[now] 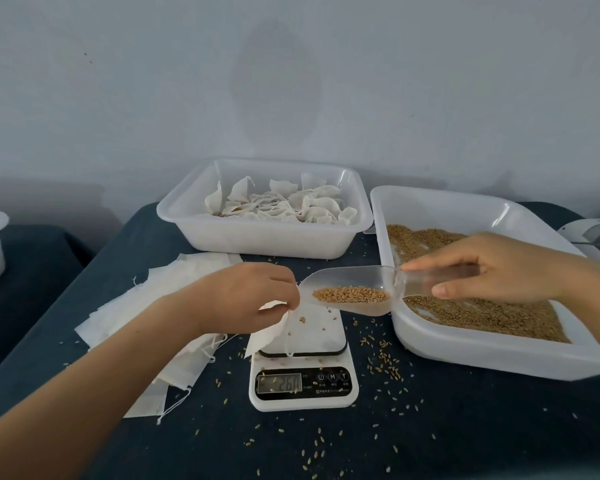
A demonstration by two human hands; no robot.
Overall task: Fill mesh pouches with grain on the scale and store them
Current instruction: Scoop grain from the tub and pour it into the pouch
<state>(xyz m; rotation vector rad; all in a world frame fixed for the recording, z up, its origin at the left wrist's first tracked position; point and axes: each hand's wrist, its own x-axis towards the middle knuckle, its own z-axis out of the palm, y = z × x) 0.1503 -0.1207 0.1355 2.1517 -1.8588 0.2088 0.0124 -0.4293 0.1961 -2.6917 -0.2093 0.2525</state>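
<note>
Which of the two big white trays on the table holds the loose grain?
The tray on the right, beside the scale, holds the brown grain. The back tray holds only white pouches.

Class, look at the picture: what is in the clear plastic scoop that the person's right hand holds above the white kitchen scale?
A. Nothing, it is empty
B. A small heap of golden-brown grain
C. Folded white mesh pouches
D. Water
B: the clear plastic scoop in the right hand carries a small heap of golden-brown grain, over the white kitchen scale.
</note>
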